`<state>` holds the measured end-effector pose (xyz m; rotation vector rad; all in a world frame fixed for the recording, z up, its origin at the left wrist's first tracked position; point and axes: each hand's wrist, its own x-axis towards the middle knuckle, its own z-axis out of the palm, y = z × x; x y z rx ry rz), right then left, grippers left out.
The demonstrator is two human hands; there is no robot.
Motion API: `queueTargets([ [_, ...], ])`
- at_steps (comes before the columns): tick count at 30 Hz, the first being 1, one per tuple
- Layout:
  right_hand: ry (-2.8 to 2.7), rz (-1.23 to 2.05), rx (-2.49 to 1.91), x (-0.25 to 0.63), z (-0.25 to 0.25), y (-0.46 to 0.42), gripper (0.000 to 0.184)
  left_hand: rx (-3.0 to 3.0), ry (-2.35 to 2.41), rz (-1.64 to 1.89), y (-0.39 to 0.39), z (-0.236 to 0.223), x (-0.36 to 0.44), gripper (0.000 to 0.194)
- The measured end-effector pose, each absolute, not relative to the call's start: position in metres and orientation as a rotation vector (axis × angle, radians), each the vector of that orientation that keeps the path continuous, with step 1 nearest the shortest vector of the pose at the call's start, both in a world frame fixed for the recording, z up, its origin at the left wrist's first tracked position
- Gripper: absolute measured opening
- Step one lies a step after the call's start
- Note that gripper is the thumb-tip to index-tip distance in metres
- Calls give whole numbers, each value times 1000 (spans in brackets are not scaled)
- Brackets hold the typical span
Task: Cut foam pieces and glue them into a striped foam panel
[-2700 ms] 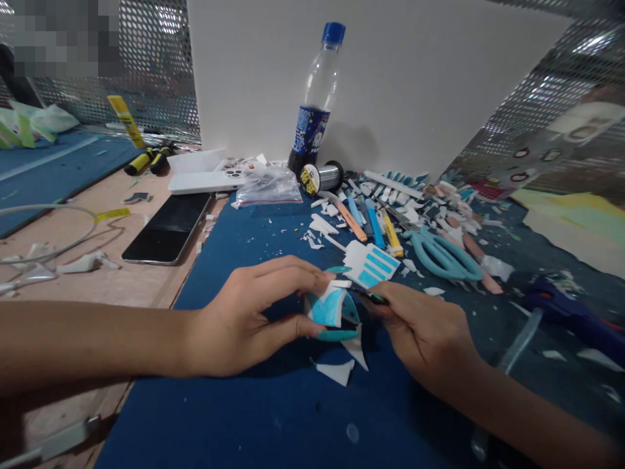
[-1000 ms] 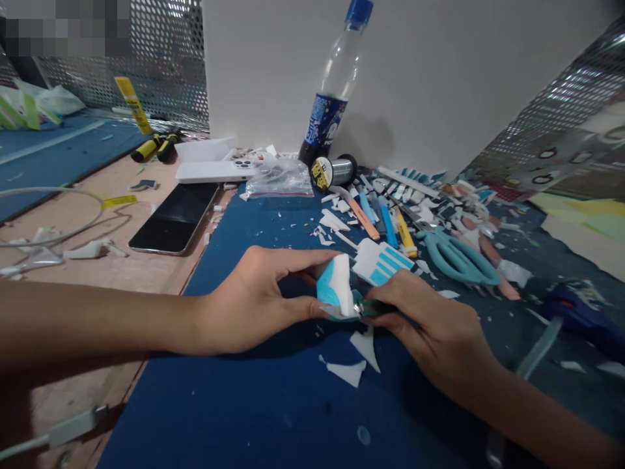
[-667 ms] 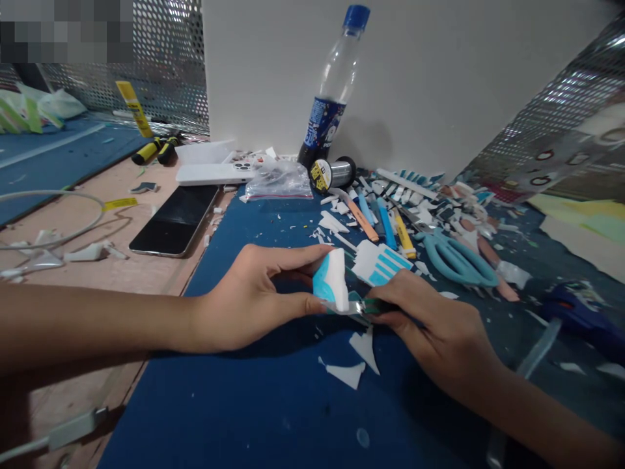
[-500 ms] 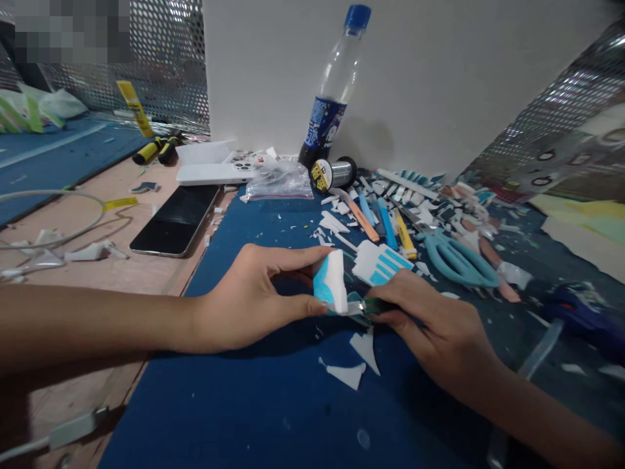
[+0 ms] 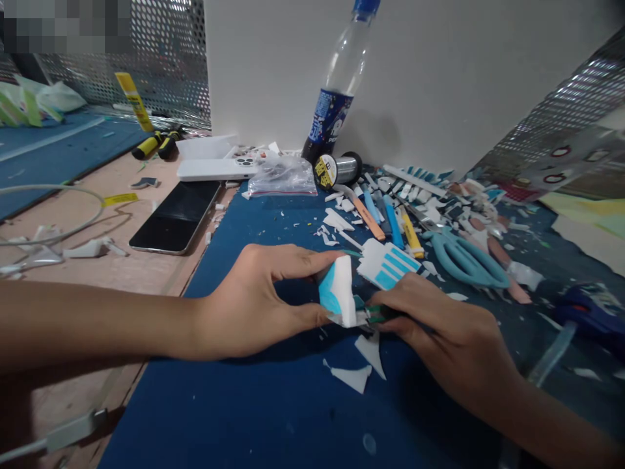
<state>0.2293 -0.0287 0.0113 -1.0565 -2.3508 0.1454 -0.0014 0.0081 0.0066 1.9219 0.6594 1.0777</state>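
1. One blue-and-white foam piece (image 5: 345, 290) sits pinched between thumb and fingers of your left hand (image 5: 254, 303).
2. Your right hand (image 5: 452, 329) clamps the green-handled knife (image 5: 378, 314), blade at that piece's lower edge.
3. White scraps (image 5: 352, 377) lie nearer you than either grip.

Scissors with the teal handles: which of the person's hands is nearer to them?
Right. The right hand is just nearer the camera than the scissors; the left hand is farther off, beyond the blue-and-white piece.
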Motion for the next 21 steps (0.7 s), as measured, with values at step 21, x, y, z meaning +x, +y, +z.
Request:
queueTargets([
  [21,-2303,192,-1126,225,9,-37,16,2116,582,1240,7,0,-1,42],
])
